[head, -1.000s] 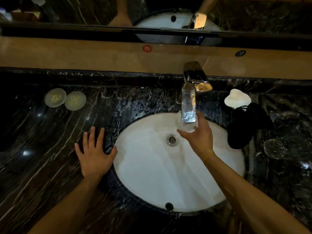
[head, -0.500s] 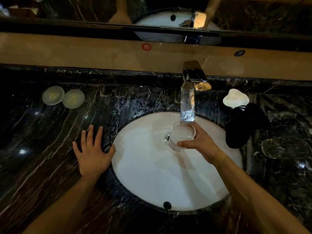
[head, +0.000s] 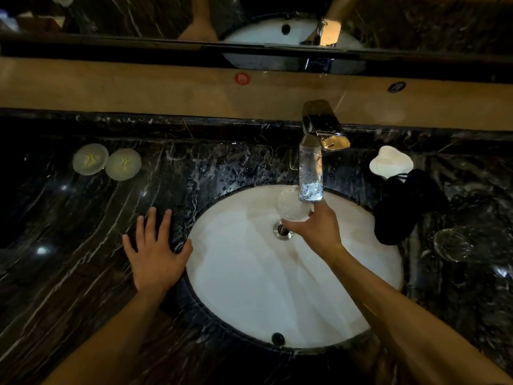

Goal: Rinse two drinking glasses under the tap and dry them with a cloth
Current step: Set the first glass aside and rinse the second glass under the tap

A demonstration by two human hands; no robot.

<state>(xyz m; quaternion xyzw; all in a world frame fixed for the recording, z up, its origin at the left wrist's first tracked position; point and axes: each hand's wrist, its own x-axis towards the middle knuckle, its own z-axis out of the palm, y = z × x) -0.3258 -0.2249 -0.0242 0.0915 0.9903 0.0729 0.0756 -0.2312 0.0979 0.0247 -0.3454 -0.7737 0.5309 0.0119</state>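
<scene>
Nearest: overflow hole (head: pixel 278 338) at the near rim of the white sink (head: pixel 249 287), set into a dark marbled tabletop (head: pixel 69 273).

Left hand (head: pixel 155 257) flat on the tabletop just beside the sink's left rim, fingers spread and straight, holding nothing. Right hand (head: pixel 315 230) out over the drain (head: pixel 283 230), fingers wrapped round a clear glass (head: pixel 293 205) held tilted at the foot of the water stream (head: pixel 311 176).

Second glass (head: pixel 455 244) on its side on the tabletop, well apart to the right. Dark cloth (head: pixel 399 207) bunched just beside the sink's right rim, between sink and second glass; white lobed dish (head: pixel 390 162) touching its far end.

Step in hand, by the look of it: rinsing the first glass. Worth doing well by bringing the mouth squarely under the stream, turning the glass so water reaches every wall, then tipping it out over the drain. Firm grip needed, wet glass over hard ceramic being slippery. Left hand best kept braced or brought in to steady.

Farther back: chrome tap (head: pixel 323 129) running; two pale round lids (head: pixel 107 162) touching each other at far left, faint yellow marks on top, unreadable. On the tan ledge (head: pixel 138 90), a red round sticker (head: pixel 242 78) and a dark round one (head: pixel 396 86), writing on both too small to read. Mirror (head: pixel 138 18) above.
</scene>
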